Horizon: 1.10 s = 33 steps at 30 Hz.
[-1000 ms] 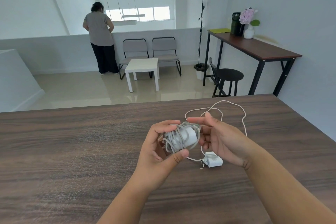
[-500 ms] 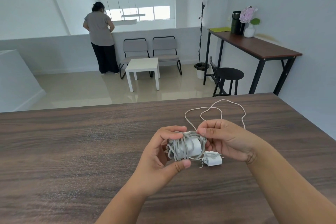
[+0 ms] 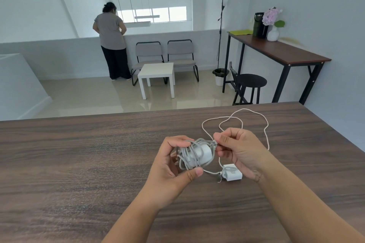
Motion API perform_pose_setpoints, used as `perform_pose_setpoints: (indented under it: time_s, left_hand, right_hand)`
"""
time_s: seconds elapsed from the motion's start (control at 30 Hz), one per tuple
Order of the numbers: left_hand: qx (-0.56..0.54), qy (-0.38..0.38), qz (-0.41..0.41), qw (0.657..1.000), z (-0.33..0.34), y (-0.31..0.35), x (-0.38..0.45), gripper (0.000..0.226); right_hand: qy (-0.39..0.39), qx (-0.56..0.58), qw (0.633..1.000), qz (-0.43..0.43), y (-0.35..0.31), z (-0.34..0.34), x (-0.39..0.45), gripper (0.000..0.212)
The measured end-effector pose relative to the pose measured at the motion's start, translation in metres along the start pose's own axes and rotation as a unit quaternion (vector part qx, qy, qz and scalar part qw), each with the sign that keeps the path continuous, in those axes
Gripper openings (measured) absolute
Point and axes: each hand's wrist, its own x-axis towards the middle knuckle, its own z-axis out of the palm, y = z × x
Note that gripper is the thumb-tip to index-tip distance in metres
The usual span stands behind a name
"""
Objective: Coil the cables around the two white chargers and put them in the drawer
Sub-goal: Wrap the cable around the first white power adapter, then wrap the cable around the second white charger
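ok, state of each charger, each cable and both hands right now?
Held charger: cable coiled around it.
Second charger: flat on table.
Second charger's cable: loose, looped on table.
Left hand: grips held charger.
Right hand: pinches cable end at the coil.

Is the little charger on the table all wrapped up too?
No, the small charger lies on the table with its cable spread loose.

Two white chargers, one wrapped and one not

The first charger (image 3: 199, 154) is a white block bundled in messy grey cable loops (image 3: 185, 156), held up above the wood table (image 3: 79, 163). The second charger (image 3: 232, 172) (smaller-looking, lying flat) sits just at its 4 o'clock, its thin white cable (image 3: 264, 122) sprawling in loose loops toward 12 to 1 o'clock.
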Motion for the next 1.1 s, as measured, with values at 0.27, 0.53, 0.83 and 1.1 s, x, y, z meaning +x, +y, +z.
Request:
perform_pose_setpoints:
  time_s: [0.27,0.53,0.83,1.1]
  left_hand:
    - [-0.087,0.078,-0.108,0.987,0.006,-0.031,-0.005,0.054]
    - [-0.093,0.098,-0.187,0.973,-0.014,-0.067,-0.017,0.048]
    - [0.363,-0.014,-0.039,0.931,-0.048,-0.087,-0.024,0.042]
    - [0.381,-0.017,-0.056,0.923,-0.055,-0.085,-0.022,0.034]
  right_hand:
    - [0.131,-0.007,0.989,-0.070,0.033,0.008,0.015,0.015]
    - [0.168,0.018,0.985,0.025,0.079,-0.007,0.025,0.018]
    - [0.119,-0.504,0.851,-0.086,0.083,-0.064,0.026,0.025]
    - [-0.042,-0.664,0.746,-0.013,0.097,-0.105,0.023,0.056]
